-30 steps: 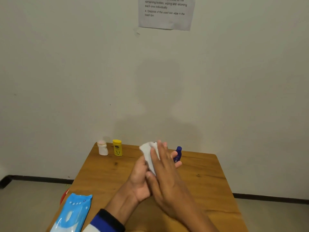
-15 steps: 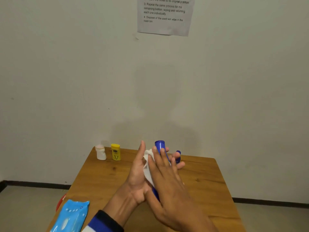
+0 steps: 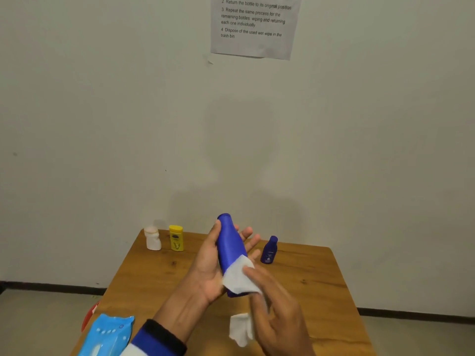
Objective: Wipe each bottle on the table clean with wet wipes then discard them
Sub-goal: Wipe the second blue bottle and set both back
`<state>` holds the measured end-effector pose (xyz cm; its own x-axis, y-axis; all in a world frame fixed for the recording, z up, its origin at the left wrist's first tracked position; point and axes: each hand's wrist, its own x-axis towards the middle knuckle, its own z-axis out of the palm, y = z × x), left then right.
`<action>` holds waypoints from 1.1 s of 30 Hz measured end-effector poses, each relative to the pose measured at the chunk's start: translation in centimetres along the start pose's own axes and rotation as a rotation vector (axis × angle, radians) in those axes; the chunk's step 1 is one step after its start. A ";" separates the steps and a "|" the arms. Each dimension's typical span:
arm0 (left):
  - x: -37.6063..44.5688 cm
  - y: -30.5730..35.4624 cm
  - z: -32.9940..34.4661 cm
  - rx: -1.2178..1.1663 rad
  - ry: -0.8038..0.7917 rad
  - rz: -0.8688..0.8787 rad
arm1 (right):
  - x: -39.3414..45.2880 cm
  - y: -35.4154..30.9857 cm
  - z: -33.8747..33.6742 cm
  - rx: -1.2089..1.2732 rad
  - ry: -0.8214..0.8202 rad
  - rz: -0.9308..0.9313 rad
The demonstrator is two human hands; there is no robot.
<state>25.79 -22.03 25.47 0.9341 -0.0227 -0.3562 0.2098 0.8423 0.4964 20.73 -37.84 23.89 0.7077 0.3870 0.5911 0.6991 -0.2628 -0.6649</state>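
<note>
Above the wooden table (image 3: 313, 283), my left hand (image 3: 207, 268) holds a tall blue bottle (image 3: 229, 241), cap end pointing up and away, thumb on its left side and fingers behind it. My right hand (image 3: 279, 304) holds a white wet wipe (image 3: 237, 277) against the bottle's lower part, and the wipe's loose end hangs below that hand. A small dark blue bottle (image 3: 268, 250) stands just right of my hands. A yellow bottle (image 3: 176, 238) and a white bottle (image 3: 152, 238) stand at the table's far left corner.
A light blue pack of wet wipes (image 3: 108, 335) lies at the near left edge of the table. Something red (image 3: 88, 316) shows on the floor beside that edge. A printed instruction sheet (image 3: 253, 24) hangs on the wall behind the table.
My right hand has slid the wipe down from the bottle's top to its lower part, uncovering the blue body. The left hand keeps hold of the bottle.
</note>
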 end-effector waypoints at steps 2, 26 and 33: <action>-0.2 0.1 -0.1 -0.010 0.016 -0.001 | 0.2 1.0 -0.8 0.082 0.104 0.130; -3.2 -0.2 -0.2 0.593 0.078 0.246 | 4.2 2.7 -0.9 0.472 -0.007 0.616; -3.4 -2.5 0.5 0.771 0.002 0.265 | 6.1 2.9 -1.8 0.480 0.133 0.581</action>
<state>22.27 -24.29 25.84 0.9803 0.1264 -0.1515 0.1225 0.2118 0.9696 27.28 -37.87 26.36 0.9756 0.1865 0.1159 0.1117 0.0329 -0.9932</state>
